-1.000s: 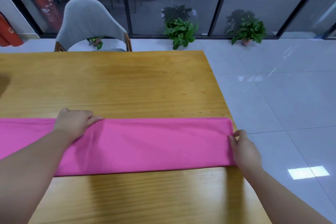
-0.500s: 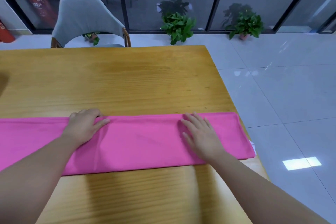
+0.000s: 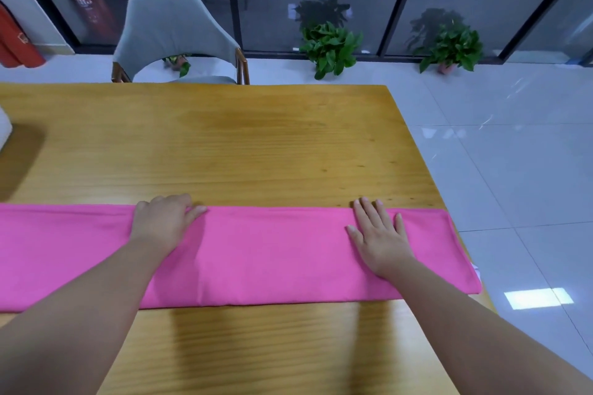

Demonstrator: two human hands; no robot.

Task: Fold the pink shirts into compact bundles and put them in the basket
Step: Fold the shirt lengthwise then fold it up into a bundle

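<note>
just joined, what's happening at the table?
A person is folding a pink shirt on a wooden table. It lies as a long flat band across the near side, its right end reaching past the table's right edge. The right hand presses flat on it, fingers spread. The left hand rests at the far edge, fingers curled there; whether it grips the cloth is unclear. No end-to-end fold into a bundle yet, and no basket is in view.

1. A pink shirt (image 3: 263,253), folded into a long band, lies across the wooden table (image 3: 224,144).
2. The left hand (image 3: 162,223) rests on its far edge, fingers bent.
3. The right hand (image 3: 378,234) lies flat, fingers spread.
4. A grey chair (image 3: 170,26) stands beyond.
</note>
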